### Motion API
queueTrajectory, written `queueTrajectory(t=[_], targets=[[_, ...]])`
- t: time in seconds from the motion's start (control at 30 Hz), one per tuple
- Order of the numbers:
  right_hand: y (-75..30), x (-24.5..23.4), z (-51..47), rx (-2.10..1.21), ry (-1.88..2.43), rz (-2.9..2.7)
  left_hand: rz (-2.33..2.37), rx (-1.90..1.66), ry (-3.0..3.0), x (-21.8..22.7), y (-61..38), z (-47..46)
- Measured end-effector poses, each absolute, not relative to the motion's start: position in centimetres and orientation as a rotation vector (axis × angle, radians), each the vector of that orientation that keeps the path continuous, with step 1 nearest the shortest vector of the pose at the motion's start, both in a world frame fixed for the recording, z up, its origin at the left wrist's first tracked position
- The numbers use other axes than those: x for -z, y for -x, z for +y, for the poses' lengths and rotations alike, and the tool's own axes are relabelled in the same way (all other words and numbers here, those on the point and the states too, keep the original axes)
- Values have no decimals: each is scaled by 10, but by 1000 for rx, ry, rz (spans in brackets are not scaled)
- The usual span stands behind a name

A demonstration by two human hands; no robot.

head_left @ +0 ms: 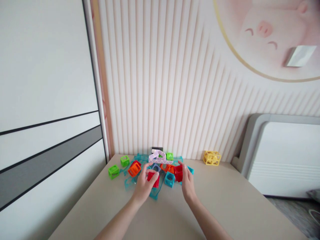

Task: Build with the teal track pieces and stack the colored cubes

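A heap of hollow plastic cubes lies on clear teal plates [130,182] at the far side of a beige table [225,206]. My left hand [143,185] is curled round a red cube [153,178] at the heap's front. My right hand [187,181] grips another red cube [178,172] with its fingertips. Between the hands sits a teal cube [169,179]. An orange cube [134,169] lies just left of my left hand. A pale pink zigzag piece [160,156] rests on top of the heap.
Two green cubes [113,171] [124,161] stand to the left of the heap and a third [169,156] at its back. A yellow cube [212,157] sits apart by the ribbed wall. A white and grey unit [282,156] stands at the right.
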State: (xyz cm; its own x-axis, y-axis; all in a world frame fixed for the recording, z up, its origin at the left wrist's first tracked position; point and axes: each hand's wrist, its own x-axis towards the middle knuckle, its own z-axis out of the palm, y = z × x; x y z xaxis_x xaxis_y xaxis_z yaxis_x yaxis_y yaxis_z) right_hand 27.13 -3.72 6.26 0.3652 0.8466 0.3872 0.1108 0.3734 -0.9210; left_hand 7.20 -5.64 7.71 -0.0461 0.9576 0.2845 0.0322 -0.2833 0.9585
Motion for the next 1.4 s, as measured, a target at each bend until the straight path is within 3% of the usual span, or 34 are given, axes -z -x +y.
queueTrajectory(t=[0.17,0.53,1.2,1.4], targets=[[-251,-44,-42,-531,1115,-1135,1096,-1382,-1197,-54,-102,-54],[-243,-39,-65,-728,1019,-1210,703,-1346,-1366,-46,-96,-74],[-241,-43,-87,-1128,809,-1400,887,-1556,-1100,-43,-88,-64],[-237,-51,-89,-1236,837,-1224,859,-1559,-1004,-32,-86,-62]])
